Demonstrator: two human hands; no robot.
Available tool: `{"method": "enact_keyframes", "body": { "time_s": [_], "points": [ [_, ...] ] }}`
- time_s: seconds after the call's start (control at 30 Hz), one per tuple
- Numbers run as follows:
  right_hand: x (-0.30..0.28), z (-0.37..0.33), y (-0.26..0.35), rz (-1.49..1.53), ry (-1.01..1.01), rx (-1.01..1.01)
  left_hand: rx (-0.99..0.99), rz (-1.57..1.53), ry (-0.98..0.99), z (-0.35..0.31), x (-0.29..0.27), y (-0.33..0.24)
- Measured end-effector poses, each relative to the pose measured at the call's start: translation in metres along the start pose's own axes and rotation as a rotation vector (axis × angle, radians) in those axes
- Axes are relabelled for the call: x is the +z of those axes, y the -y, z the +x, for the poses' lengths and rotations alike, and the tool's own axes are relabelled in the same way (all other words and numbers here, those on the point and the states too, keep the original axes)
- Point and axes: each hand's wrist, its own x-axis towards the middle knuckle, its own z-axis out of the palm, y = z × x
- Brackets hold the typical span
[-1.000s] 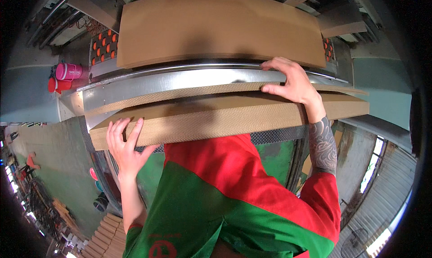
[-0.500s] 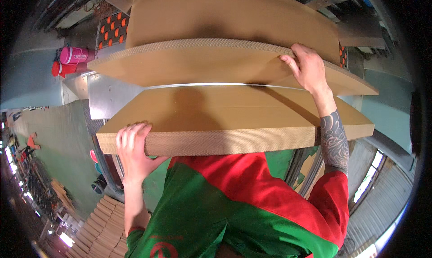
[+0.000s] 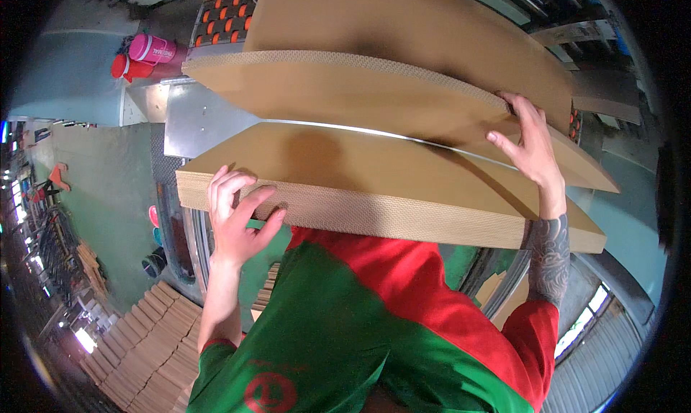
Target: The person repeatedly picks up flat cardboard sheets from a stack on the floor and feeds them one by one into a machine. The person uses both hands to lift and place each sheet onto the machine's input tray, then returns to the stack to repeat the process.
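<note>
In front of me lies a near stack of brown corrugated cardboard sheets point(image 3: 403, 215), its layered edge toward my body. My left hand point(image 3: 241, 218) is at this edge's left part, fingers apart and bent, thumb off the cardboard. Beyond a thin bright metal gap, a second stack of cardboard sheets point(image 3: 345, 89) leans with its edge raised. My right hand point(image 3: 533, 139) hooks its fingers over that raised edge toward the right, thumb on the near side; the fingertips are hidden behind the edge. Behind it rises another large brown cardboard surface point(image 3: 403, 24).
A metal plate point(image 3: 205, 121) lies left of the gap. Orange rollers point(image 3: 223, 20) show at the upper left, near a pink jug point(image 3: 152, 48) and a red jug point(image 3: 129, 69). Piled cardboard point(image 3: 151, 334) stands on the floor at lower left. A person point(image 3: 59, 175) is far left.
My left hand has loosened from its wrap around the near stack's edge, and its thumb has come up. My right hand stays on the far stack's edge. The whole view has tilted clockwise.
</note>
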Motion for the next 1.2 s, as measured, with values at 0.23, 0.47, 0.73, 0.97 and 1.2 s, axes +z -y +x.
{"method": "enact_keyframes", "body": {
  "time_s": [0.23, 0.47, 0.73, 0.97, 1.2],
  "points": [
    [-0.007, -0.02, 0.024, -0.034, 0.078, -0.058, 0.013, 0.0, 0.042, 0.006, -0.005, -0.003],
    [-0.001, -0.037, 0.045, -0.049, 0.085, -0.115, -0.102, -0.006, 0.163, 0.019, -0.008, -0.015],
    [0.007, -0.051, 0.052, -0.085, 0.1, -0.107, -0.128, 0.085, 0.245, 0.033, -0.007, -0.024],
    [0.006, -0.05, 0.048, -0.042, 0.068, -0.107, -0.13, 0.164, 0.206, 0.025, 0.0, -0.024],
    [0.005, -0.054, 0.041, -0.031, 0.011, -0.122, -0.151, 0.136, 0.187, 0.016, 0.002, -0.026]
  ]
}}
